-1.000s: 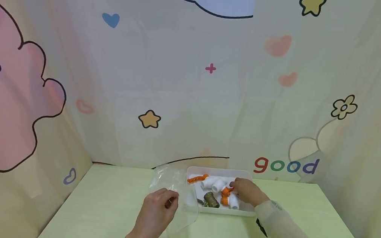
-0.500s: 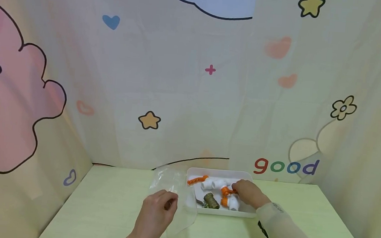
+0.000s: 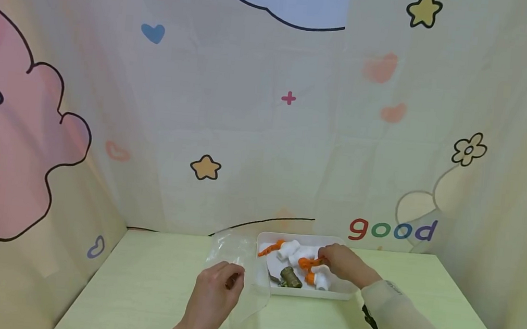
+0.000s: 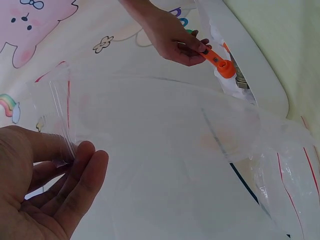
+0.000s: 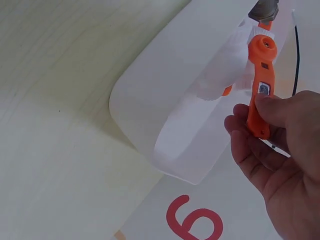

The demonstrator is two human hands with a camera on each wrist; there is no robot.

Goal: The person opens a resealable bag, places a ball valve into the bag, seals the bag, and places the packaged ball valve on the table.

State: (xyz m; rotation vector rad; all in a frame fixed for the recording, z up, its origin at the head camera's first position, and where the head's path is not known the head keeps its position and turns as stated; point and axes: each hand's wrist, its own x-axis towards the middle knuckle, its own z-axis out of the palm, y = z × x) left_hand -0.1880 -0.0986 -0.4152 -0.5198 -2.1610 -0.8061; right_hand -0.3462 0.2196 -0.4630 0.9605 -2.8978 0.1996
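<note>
My left hand [image 3: 214,296] pinches the edge of a clear zip bag [image 4: 160,120] with red lines, its thumb and fingers together at the zip. Over the white tray [image 3: 310,294], my right hand [image 3: 348,266] grips the orange lever handle of a white plastic ball valve [image 5: 262,75] between thumb and fingers. That valve's white body sits low among the other parts, partly hidden. Beside it lie a brass-green valve [image 3: 291,277] and a white fitting with an orange collar [image 3: 321,279]. Another white valve with an orange handle [image 3: 272,248] lies at the tray's back left.
The tray stands at the back of the pale green table [image 3: 153,291], against a printed curtain [image 3: 266,133]. The bag overlaps the tray's left end. A dark strap [image 3: 370,317] hangs at my right wrist.
My right hand has drawn the orange handle slightly to the left, and the handle has turned. The white parts at the back shifted a little. My left hand and the bag stay nearly still.
</note>
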